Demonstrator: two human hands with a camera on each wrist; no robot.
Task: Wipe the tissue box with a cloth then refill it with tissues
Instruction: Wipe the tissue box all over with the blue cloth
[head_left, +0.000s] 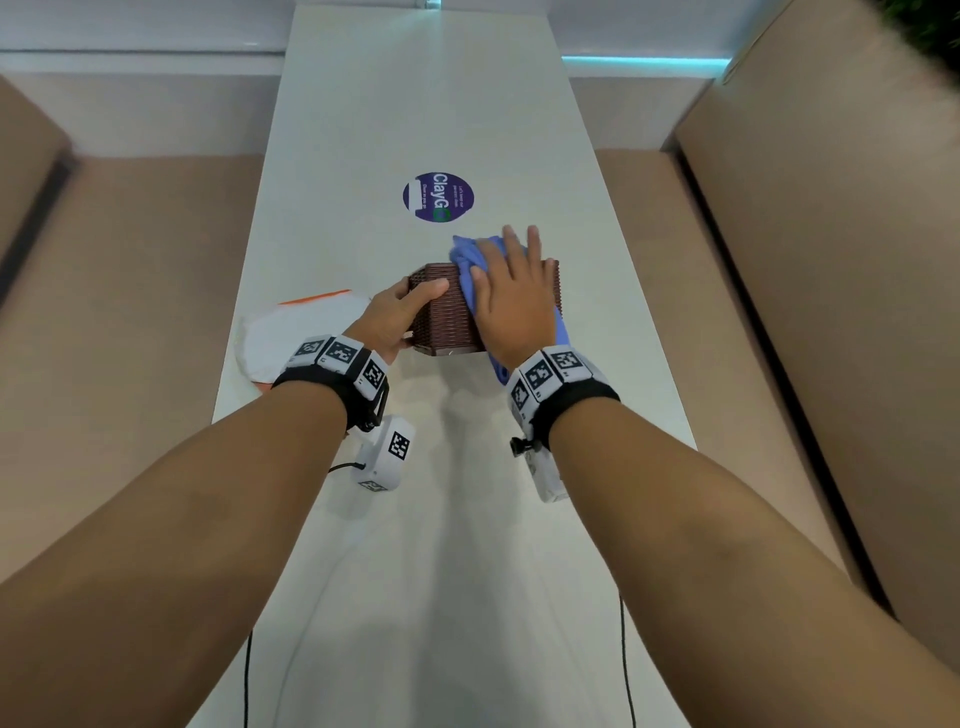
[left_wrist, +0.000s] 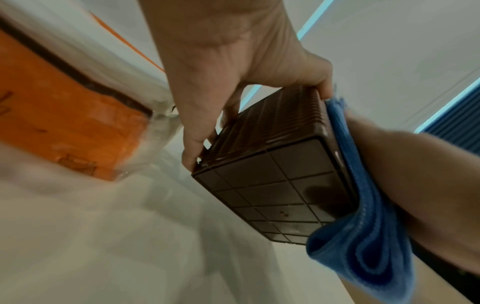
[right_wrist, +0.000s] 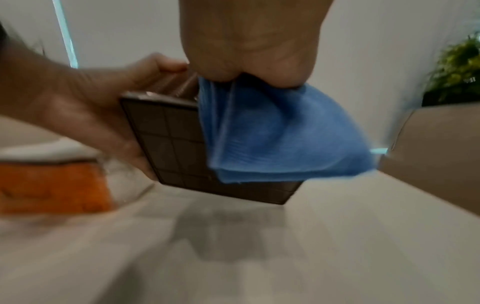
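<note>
The left hand (head_left: 390, 317) has its grip clamped on the brown, ribbed, woven-look plastic tissue box (head_left: 447, 317), thumb lying over the top edge and fingers (left_wrist: 197, 152) curled round the side facing away from the right hand. The box is held lifted off the long white surface (head_left: 415, 119), tilted, so that its gridded flat underside (left_wrist: 270, 189) shows in both wrist views with a shadow on the surface beneath it.

Opposite that grip, the right hand (head_left: 511, 306) lies flat with straight, spread fingers, pressing a blue microfibre cloth (head_left: 470, 260) against the top of the box. The cloth bunches out past the fingertips and hangs down below the heel of the palm, covering the near right corner of the box.

Just outside the left hand's grip, on the surface, lies a white tissue pack with an orange band in clear wrap (head_left: 291, 332). Beyond the right hand's fingertips sits a round purple sticker (head_left: 438, 197) marked "ClayGo".
</note>
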